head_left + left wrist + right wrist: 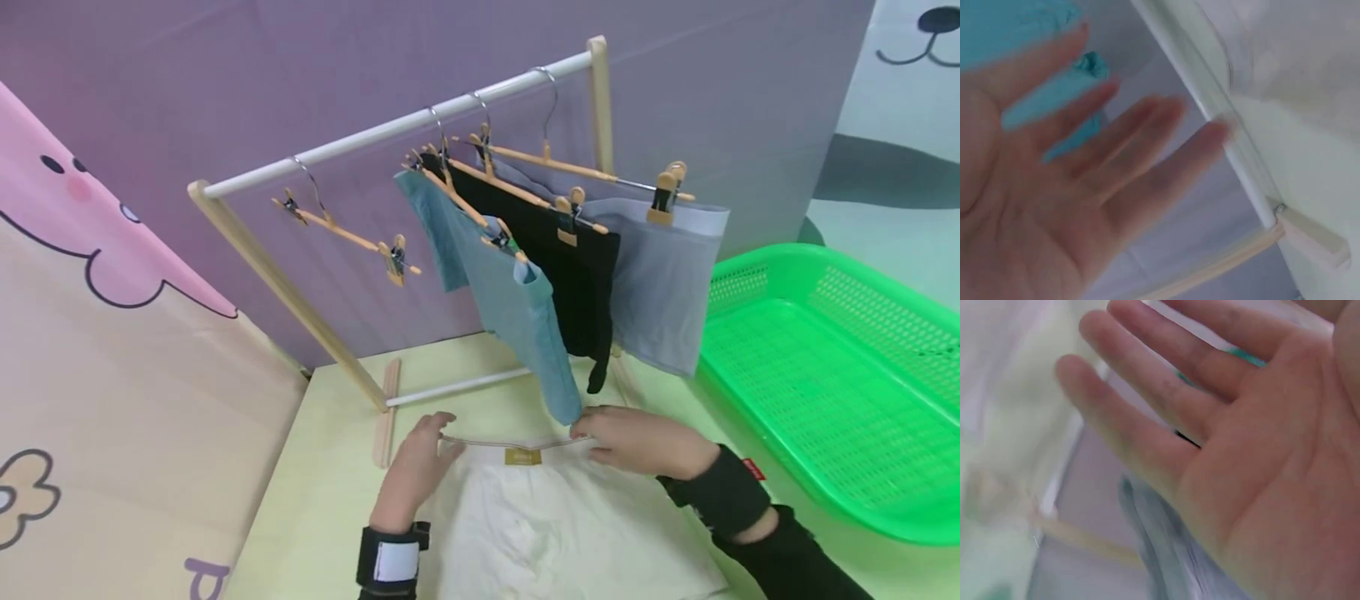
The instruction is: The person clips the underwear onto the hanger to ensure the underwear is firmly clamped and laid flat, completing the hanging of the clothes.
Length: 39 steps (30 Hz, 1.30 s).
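A white garment (pixel 555 517) lies flat on the table, a gold-brown label (pixel 522 457) at the middle of its upper edge. My left hand (pixel 417 467) is at the left end of that edge; in the left wrist view its palm (pixel 1041 206) shows with fingers extended and nothing held. At the right end of the edge is my right hand (pixel 645 437), close to the lower tip of a hanging blue garment (pixel 517 308). Its palm (pixel 1260 462) appears bare in the right wrist view, the fingers extended. From the head view I cannot tell whether fingertips touch the white cloth.
Behind the hands stands a rack with a white rail (pixel 390 129) and wooden posts (pixel 288 296). On it hang an unloaded clip hanger (pixel 345 233), black shorts (pixel 577 292) and a grey garment (pixel 660 283). A green plastic basket (pixel 772 442) sits at the right.
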Each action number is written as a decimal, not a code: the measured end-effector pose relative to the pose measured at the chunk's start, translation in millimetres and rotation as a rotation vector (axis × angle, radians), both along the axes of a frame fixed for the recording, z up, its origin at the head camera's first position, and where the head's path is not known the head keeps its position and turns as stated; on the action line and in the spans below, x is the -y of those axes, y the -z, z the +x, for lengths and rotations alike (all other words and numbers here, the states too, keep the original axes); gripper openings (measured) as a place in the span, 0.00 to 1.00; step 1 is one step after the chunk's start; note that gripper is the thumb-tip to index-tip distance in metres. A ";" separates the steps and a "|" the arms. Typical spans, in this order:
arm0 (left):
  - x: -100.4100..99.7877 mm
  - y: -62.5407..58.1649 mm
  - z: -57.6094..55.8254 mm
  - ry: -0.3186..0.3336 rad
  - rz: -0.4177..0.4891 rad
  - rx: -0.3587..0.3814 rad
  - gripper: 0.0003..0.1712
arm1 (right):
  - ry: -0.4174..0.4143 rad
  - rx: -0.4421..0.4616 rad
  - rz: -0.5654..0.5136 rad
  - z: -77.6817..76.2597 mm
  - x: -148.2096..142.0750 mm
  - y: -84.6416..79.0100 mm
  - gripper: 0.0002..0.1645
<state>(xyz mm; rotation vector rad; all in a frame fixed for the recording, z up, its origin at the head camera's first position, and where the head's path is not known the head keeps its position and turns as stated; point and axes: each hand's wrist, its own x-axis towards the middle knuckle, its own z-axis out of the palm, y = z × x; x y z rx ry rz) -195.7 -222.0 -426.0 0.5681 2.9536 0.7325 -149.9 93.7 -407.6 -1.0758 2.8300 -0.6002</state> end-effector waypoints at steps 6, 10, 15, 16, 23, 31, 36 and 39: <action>-13.3 10.8 6.3 0.116 -0.169 0.116 0.25 | -0.073 0.117 0.035 3.7 24.5 19.5 0.30; -23.3 13.9 9.1 0.064 -0.250 0.053 0.26 | -0.063 0.153 0.131 8.9 36.3 30.6 0.38; -27.5 14.9 7.1 0.059 -0.284 0.025 0.25 | -0.021 0.172 0.175 12.8 40.1 34.3 0.41; -26.4 14.7 5.8 0.060 -0.270 0.030 0.24 | -0.020 0.167 0.170 13.1 39.7 34.4 0.41; 4.1 9.1 -13.6 -0.152 0.094 -0.027 0.17 | -0.038 0.162 0.130 12.9 35.6 35.9 0.42; 63.9 -22.1 -42.6 -0.507 0.313 -0.155 0.38 | -0.074 0.191 0.075 7.1 41.2 42.1 0.43; 82.0 -37.6 -72.7 -0.542 0.434 -0.153 0.47 | -0.069 0.194 0.078 7.1 43.2 40.3 0.44; 84.8 -43.9 -90.7 -0.546 0.480 -0.187 0.47 | -0.074 0.186 0.082 6.8 43.3 39.4 0.45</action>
